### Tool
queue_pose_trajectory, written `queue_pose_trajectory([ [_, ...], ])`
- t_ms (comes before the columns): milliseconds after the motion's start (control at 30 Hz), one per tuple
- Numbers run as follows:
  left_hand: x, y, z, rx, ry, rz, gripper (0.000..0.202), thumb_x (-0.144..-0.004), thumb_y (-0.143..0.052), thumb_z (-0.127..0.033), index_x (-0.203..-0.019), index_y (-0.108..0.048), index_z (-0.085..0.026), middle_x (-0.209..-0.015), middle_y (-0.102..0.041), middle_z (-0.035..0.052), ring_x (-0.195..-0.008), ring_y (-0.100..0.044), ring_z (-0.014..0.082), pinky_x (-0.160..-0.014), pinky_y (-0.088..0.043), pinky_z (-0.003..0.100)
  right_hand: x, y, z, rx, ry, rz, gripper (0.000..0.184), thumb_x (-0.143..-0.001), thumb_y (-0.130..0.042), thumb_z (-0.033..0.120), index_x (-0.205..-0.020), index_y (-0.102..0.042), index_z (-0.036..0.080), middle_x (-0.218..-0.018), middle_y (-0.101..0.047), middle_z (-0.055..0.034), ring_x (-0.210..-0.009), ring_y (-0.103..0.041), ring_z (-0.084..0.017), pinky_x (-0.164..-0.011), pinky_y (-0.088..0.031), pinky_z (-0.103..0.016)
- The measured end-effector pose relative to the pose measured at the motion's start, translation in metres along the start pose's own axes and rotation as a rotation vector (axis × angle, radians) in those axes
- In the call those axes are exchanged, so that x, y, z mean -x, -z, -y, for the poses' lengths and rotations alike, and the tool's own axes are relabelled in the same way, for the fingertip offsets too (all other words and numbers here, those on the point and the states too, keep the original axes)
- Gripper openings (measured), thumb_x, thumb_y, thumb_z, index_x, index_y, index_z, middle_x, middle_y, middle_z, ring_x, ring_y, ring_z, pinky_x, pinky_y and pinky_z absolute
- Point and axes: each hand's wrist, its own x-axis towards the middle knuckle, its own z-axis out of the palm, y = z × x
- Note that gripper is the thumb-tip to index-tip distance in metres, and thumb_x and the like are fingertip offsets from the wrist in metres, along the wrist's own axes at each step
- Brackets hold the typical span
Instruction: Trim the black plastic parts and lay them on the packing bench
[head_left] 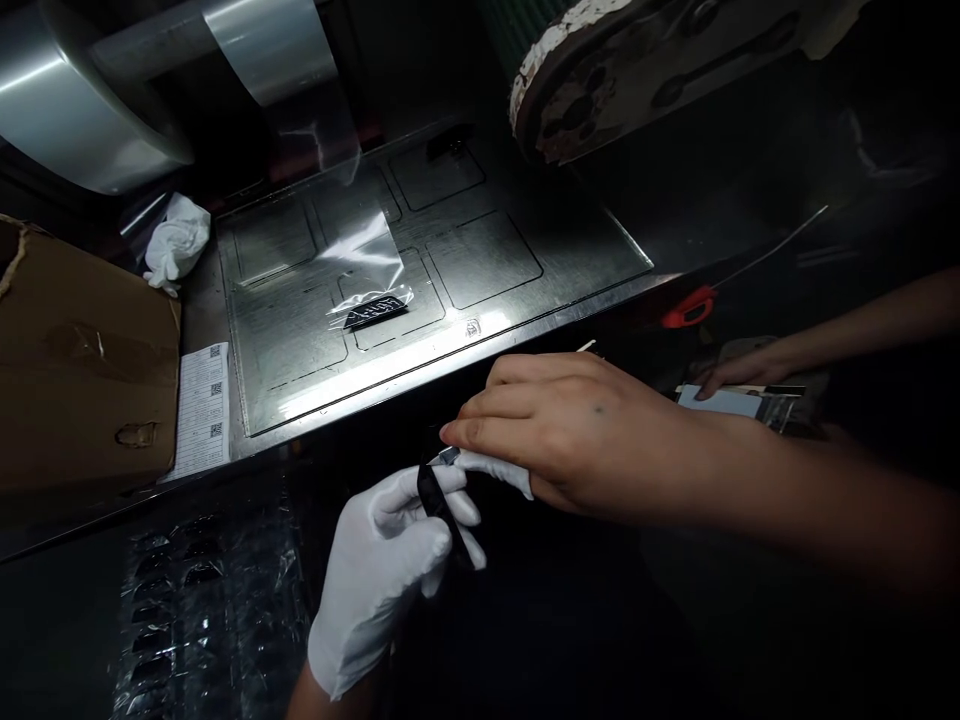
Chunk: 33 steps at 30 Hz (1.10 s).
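My left hand (pixel 382 580), in a white glove, is closed around a small black strip-like part (pixel 439 505) in front of the bench edge. My bare right hand (pixel 570 430) reaches in from the right and lies over the gloved fingertips. Its fingers are pressed together in a pinch on a small silver-tipped thing (pixel 448 457) that touches the top of the black part. A white piece under the right fingers is either glove or cloth; I cannot tell which.
A shiny metal plate (pixel 525 250) with cut outlines carries a clear bag holding a black part (pixel 367 310). At left are a cardboard box (pixel 75 370), a label sheet (pixel 202 410), a white cloth (pixel 176 240) and a film roll (pixel 75 100). Another person's hand (pixel 739 372) rests at right near a red-handled tool (pixel 688 308).
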Motion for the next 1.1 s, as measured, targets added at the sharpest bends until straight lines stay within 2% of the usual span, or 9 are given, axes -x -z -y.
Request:
queue_pose_trajectory([
  [100,0.0,-0.001,-0.005,-0.028,0.039,-0.006,0.031,-0.081,-0.081,-0.035,-0.106,-0.079,-0.017,-0.092,-0.075,0.0126,-0.063,-0.071,0.0234,-0.041,-0.038,0.021,0.0,-0.001,0.0,0.043,-0.004,0.02,0.035,-0.102,-0.047,0.015,-0.12,-0.077,0.017,-0.117,-0.079,-0.0099,-0.1,-0.066,-0.025,-0.076,-0.052,-0.037],
  [300,0.002,0.002,-0.008,-0.053,0.041,0.039,0.045,-0.078,-0.086,-0.052,-0.105,-0.079,-0.016,-0.091,-0.075,0.0119,-0.048,-0.055,0.0094,-0.041,-0.037,0.018,0.0,-0.004,-0.001,0.104,-0.015,0.035,0.034,-0.102,-0.05,0.015,-0.123,-0.076,0.019,-0.115,-0.079,-0.0086,-0.098,-0.066,-0.025,-0.076,-0.052,-0.037],
  [467,0.001,0.01,0.005,0.03,0.032,0.127,0.037,-0.089,-0.078,-0.045,-0.115,-0.076,-0.019,-0.097,-0.072,0.0098,-0.06,-0.067,0.0143,-0.042,-0.034,0.015,0.0,-0.006,0.0,0.208,0.051,0.008,0.031,-0.101,-0.054,0.01,-0.121,-0.077,0.017,-0.108,-0.078,-0.0098,-0.092,-0.064,-0.025,-0.071,-0.049,-0.036],
  [567,-0.001,0.014,0.009,0.087,0.042,0.189,0.039,-0.09,-0.077,-0.044,-0.118,-0.075,-0.017,-0.099,-0.072,0.0119,-0.055,-0.065,0.0118,-0.04,-0.032,0.014,0.0,-0.003,0.003,0.238,0.097,0.028,0.033,-0.102,-0.05,0.007,-0.119,-0.077,0.016,-0.107,-0.077,-0.0106,-0.093,-0.063,-0.026,-0.068,-0.046,-0.036],
  [667,-0.002,0.016,0.011,0.111,0.041,0.209,0.039,-0.091,-0.077,-0.044,-0.113,-0.075,-0.012,-0.1,-0.073,0.0156,-0.06,-0.07,0.0154,-0.04,-0.033,0.014,0.0,0.0,0.004,0.176,0.099,0.039,0.036,-0.105,-0.044,0.009,-0.123,-0.074,0.017,-0.108,-0.077,-0.0098,-0.097,-0.063,-0.026,-0.073,-0.048,-0.037],
  [733,-0.002,0.017,0.013,0.175,-0.019,0.169,0.033,-0.094,-0.074,-0.04,-0.113,-0.075,-0.013,-0.1,-0.075,0.0157,-0.07,-0.075,0.0208,-0.042,-0.037,0.015,0.003,0.001,0.003,0.077,0.081,0.025,0.035,-0.105,-0.044,0.012,-0.127,-0.071,0.017,-0.112,-0.077,-0.01,-0.101,-0.064,-0.026,-0.081,-0.051,-0.039],
  [867,-0.004,0.017,0.019,0.327,-0.225,0.019,0.031,-0.097,-0.071,-0.038,-0.126,-0.072,-0.027,-0.104,-0.077,0.0071,-0.095,-0.076,0.0229,-0.057,-0.053,0.019,0.012,-0.004,-0.004,-0.113,0.085,-0.037,0.041,-0.098,-0.047,0.009,-0.137,-0.062,0.013,-0.128,-0.071,-0.0124,-0.113,-0.064,-0.024,-0.095,-0.053,-0.039],
  [967,-0.005,0.016,0.021,0.362,-0.338,-0.083,0.034,-0.095,-0.075,-0.038,-0.127,-0.071,-0.028,-0.106,-0.079,0.0049,-0.1,-0.075,0.0221,-0.064,-0.058,0.022,0.017,-0.011,-0.008,-0.091,0.048,-0.073,0.054,-0.092,-0.045,0.002,-0.144,-0.058,0.013,-0.129,-0.069,-0.0115,-0.109,-0.066,-0.022,-0.083,-0.054,-0.034],
  [1100,-0.006,0.015,0.021,0.333,-0.384,-0.206,0.036,-0.094,-0.076,-0.039,-0.128,-0.071,-0.026,-0.106,-0.079,0.0057,-0.095,-0.076,0.0219,-0.065,-0.061,0.024,0.018,-0.017,-0.005,-0.027,0.038,-0.064,0.063,-0.087,-0.047,0.001,-0.149,-0.056,0.015,-0.12,-0.072,-0.0087,-0.094,-0.068,-0.019,-0.065,-0.046,-0.028],
])
